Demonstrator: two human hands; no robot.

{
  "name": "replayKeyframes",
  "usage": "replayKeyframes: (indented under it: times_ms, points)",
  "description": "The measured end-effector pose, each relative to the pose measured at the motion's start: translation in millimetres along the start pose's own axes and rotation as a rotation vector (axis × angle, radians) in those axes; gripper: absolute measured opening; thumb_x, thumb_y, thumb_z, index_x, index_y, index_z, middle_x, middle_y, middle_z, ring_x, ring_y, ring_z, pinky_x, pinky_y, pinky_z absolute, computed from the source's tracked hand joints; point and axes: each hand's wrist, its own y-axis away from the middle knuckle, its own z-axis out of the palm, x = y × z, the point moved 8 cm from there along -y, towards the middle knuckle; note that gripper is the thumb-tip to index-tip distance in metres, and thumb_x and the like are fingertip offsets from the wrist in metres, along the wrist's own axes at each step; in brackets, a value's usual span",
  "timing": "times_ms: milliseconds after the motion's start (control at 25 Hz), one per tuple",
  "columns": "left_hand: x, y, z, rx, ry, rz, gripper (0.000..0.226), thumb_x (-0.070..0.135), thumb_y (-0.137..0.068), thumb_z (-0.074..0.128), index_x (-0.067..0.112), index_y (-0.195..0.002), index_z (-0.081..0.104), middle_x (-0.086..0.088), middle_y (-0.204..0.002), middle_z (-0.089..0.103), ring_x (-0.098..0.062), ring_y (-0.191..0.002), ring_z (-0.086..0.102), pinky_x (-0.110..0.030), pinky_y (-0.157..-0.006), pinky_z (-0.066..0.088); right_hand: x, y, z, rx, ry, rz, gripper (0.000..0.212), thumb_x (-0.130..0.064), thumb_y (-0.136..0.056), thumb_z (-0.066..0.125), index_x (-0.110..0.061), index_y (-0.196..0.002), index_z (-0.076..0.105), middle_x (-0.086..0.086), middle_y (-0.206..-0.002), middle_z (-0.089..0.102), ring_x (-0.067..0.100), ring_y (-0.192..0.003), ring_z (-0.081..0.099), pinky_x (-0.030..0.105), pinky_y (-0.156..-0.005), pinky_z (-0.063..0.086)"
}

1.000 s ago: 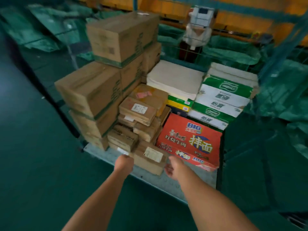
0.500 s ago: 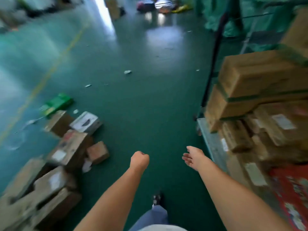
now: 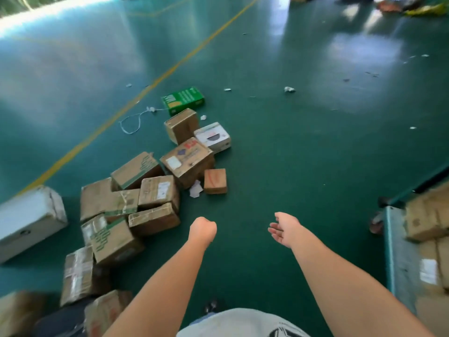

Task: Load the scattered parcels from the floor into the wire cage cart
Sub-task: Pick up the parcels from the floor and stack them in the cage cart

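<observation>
Several brown cardboard parcels (image 3: 155, 193) lie heaped on the green floor, left of centre. A small brown box (image 3: 215, 181) sits at the heap's right edge, a white box (image 3: 213, 136) and a green box (image 3: 182, 99) farther back. My left hand (image 3: 202, 228) hangs over bare floor just right of the heap, fingers curled under, holding nothing. My right hand (image 3: 283, 228) is farther right, palm up, fingers relaxed and empty. The cart (image 3: 396, 251) shows only its metal base edge at the right, with loaded brown boxes (image 3: 422, 220) on it.
A large white box (image 3: 26, 220) lies at the far left. A white cord (image 3: 132, 120) and paper scraps (image 3: 289, 89) litter the floor. A yellow line (image 3: 155, 81) runs diagonally across it. The cart's wheel (image 3: 376, 223) sticks out by its corner.
My view has swung left from the loaded cart to the parcels on the floor. Both hands came off the box at the cart's front edge and now hang empty.
</observation>
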Motion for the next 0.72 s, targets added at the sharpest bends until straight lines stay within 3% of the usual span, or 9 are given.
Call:
replayKeyframes:
  times_ms: [120, 200, 360, 480, 640, 720]
  points:
    - [-45, -22, -38, 0.010, 0.066, -0.068, 0.014, 0.008, -0.085, 0.044, 0.014, -0.074, 0.048, -0.010, -0.086, 0.056, -0.024, -0.064, 0.051, -0.028, -0.056, 0.046, 2, 8, 67, -0.053, 0.070, 0.015, 0.019, -0.021, -0.099, 0.049, -0.006, -0.110, 0.052, 0.008, -0.093, 0.061, 0.021, -0.085, 0.062, 0.028, -0.065, 0.048]
    - [-81, -26, -63, 0.041, 0.101, -0.155, 0.007, 0.010, -0.083, 0.042, 0.012, -0.082, 0.048, -0.008, -0.083, 0.052, -0.020, -0.058, 0.043, -0.022, -0.050, 0.033, 13, 17, 113, -0.093, 0.133, 0.046, 0.017, -0.021, -0.099, 0.050, -0.007, -0.109, 0.052, 0.010, -0.102, 0.063, 0.022, -0.090, 0.062, 0.030, -0.074, 0.049]
    - [-132, -21, -92, 0.092, 0.156, -0.257, 0.014, 0.011, -0.086, 0.042, 0.008, -0.091, 0.055, -0.009, -0.086, 0.059, -0.022, -0.065, 0.053, -0.024, -0.054, 0.040, 27, 22, 169, -0.175, 0.283, 0.056, 0.017, -0.021, -0.099, 0.050, -0.009, -0.111, 0.052, 0.010, -0.106, 0.062, 0.022, -0.092, 0.062, 0.031, -0.079, 0.048]
    - [-161, 0, -114, 0.191, 0.191, -0.336, 0.013, 0.011, -0.086, 0.043, 0.010, -0.084, 0.055, -0.011, -0.086, 0.062, -0.026, -0.071, 0.057, -0.028, -0.061, 0.043, 36, 22, 196, -0.203, 0.390, 0.061, 0.015, -0.022, -0.100, 0.049, -0.009, -0.108, 0.051, 0.009, -0.106, 0.061, 0.021, -0.093, 0.061, 0.030, -0.077, 0.047]
    - [-213, 37, -118, 0.265, 0.244, -0.481, 0.011, 0.013, -0.089, 0.044, 0.012, -0.088, 0.054, -0.013, -0.096, 0.063, -0.029, -0.083, 0.061, -0.031, -0.068, 0.046, 56, 24, 228, -0.270, 0.562, 0.050, 0.015, -0.022, -0.099, 0.049, -0.008, -0.104, 0.051, 0.009, -0.105, 0.061, 0.020, -0.092, 0.062, 0.028, -0.066, 0.047]
    - [-236, 52, -119, 0.290, 0.278, -0.543, 0.013, 0.013, -0.090, 0.043, 0.013, -0.081, 0.052, -0.015, -0.096, 0.064, -0.029, -0.080, 0.059, -0.031, -0.068, 0.045, 72, 28, 245, -0.294, 0.626, 0.055, 0.015, -0.022, -0.099, 0.050, -0.008, -0.103, 0.051, 0.009, -0.104, 0.061, 0.020, -0.093, 0.062, 0.026, -0.062, 0.046]
